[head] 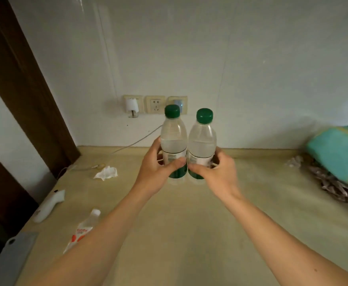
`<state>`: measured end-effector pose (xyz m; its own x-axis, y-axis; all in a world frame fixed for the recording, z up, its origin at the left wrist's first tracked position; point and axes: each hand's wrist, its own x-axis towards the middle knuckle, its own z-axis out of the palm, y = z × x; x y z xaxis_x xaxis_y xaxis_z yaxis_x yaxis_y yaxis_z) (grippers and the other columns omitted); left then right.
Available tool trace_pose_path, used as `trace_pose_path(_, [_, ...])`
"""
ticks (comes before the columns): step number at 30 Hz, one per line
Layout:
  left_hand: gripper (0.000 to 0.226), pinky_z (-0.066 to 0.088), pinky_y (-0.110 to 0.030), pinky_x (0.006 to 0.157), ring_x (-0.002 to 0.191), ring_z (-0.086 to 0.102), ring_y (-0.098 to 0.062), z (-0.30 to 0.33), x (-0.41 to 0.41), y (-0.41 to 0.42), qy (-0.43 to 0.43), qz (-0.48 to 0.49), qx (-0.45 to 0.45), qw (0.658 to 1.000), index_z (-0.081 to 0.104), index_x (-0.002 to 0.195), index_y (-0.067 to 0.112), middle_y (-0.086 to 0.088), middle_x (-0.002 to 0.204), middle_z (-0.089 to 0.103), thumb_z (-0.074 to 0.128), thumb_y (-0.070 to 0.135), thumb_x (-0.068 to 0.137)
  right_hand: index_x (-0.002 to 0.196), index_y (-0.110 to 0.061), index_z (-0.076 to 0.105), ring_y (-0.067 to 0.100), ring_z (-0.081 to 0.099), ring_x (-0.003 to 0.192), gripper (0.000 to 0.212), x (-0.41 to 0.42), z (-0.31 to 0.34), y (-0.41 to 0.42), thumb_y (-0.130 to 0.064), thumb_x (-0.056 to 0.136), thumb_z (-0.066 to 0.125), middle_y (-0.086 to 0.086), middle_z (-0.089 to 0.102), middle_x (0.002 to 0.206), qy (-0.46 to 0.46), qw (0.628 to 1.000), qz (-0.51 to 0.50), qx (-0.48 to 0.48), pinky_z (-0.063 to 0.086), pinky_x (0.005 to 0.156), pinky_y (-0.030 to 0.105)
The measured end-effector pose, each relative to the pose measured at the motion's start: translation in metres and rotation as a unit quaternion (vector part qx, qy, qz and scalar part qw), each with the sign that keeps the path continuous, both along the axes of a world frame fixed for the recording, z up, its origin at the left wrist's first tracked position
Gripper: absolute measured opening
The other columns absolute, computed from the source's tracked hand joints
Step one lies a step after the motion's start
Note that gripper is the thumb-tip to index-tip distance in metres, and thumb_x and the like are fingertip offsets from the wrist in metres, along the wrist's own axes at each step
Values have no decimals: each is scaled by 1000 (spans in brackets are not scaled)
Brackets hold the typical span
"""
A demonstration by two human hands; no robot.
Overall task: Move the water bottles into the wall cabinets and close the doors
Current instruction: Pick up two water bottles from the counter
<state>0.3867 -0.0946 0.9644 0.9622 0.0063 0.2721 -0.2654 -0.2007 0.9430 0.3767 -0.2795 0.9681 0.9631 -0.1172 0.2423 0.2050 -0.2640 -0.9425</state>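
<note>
Two clear plastic water bottles with green caps stand upright, side by side and touching, above the beige surface (189,234) near the back wall. The left hand (156,172) wraps the left bottle (174,141) at its label band, thumb across the front; the right hand (216,176) wraps the right bottle (203,145) the same way. Each grip is closed round its own bottle. Whether the bases rest on the surface or are just lifted off it is hard to tell, since the hands cover them.

Both bottles look nearly full, so they should feel fairly heavy for their size. The thin walls will give under a hard squeeze and the smooth plastic may slip; the labelled waist is probably the best place to hold.

Room to lift straight up looks open along the pale wall. The row of wall sockets (154,104) with a white plug (131,105) sits just behind the caps, and a crumpled white tissue (106,173) lies to the left. A teal bundle (338,153) lies well to the right. No cabinet shows in view.
</note>
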Motion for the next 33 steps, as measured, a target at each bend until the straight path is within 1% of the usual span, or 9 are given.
trace_pose_path(6, [65,54,-16,81,108,64,2,128,11,-42,-135,-70,-9,988,50,133,41,22,119,68,82,44,77,102,-37,68,-2,70,82,41,-15,120,-45,-29,69,91,-23,74,91,-124,992,-30,21,51,63,10])
trace_pose_path(9, [56,57,-20,82,107,67,-2,191,9,-64,-189,-107,-28,976,53,130,46,18,117,70,80,38,82,102,-34,71,-3,69,81,38,-23,178,-67,-35,70,91,-21,75,90,-182,982,-53,15,49,61,8])
trace_pose_path(12, [53,56,-14,75,105,65,3,253,5,-85,-246,-123,-19,961,51,134,47,23,119,68,76,35,89,103,-35,72,-2,70,81,42,-29,236,-89,-46,65,89,-20,75,90,-230,970,-71,5,50,61,10])
trace_pose_path(15, [50,58,-22,84,104,67,1,309,0,-106,-283,-138,-22,949,54,136,37,19,119,69,74,31,91,101,-33,74,-2,70,78,50,-31,288,-107,-55,58,86,-17,76,89,-266,960,-86,8,52,62,13])
trace_pose_path(19, [44,55,-28,90,105,69,-2,372,2,-125,-309,-133,-31,941,58,131,29,13,115,73,74,22,91,106,-23,74,1,73,86,47,-22,348,-126,-43,66,90,-12,78,94,-283,956,-74,19,54,72,18])
trace_pose_path(23, [35,56,-19,72,90,72,0,422,17,-130,-294,-99,-45,950,61,123,30,14,102,75,74,28,91,104,-24,74,4,74,89,51,-8,394,-143,-49,61,88,-11,78,94,-293,953,-77,22,57,83,31])
trace_pose_path(26, [35,51,-23,64,87,68,-4,443,34,-130,-287,-28,-25,957,57,121,32,15,101,68,73,35,91,99,-26,74,3,73,87,41,10,419,-153,-46,67,89,-12,78,92,-290,953,-81,24,55,81,29])
trace_pose_path(31, [57,52,-48,98,116,61,-24,445,71,-127,-247,65,-1,967,46,140,27,2,128,62,71,41,91,97,-24,74,3,74,80,38,48,436,-166,-41,68,91,-11,78,86,-271,957,-103,36,54,74,25])
trace_pose_path(33, [65,49,-55,103,124,58,-30,447,83,-124,-227,71,13,971,41,146,26,-3,137,59,70,46,90,96,-26,73,7,74,82,36,63,434,-169,-42,69,91,-12,78,86,-260,959,-111,32,54,73,25])
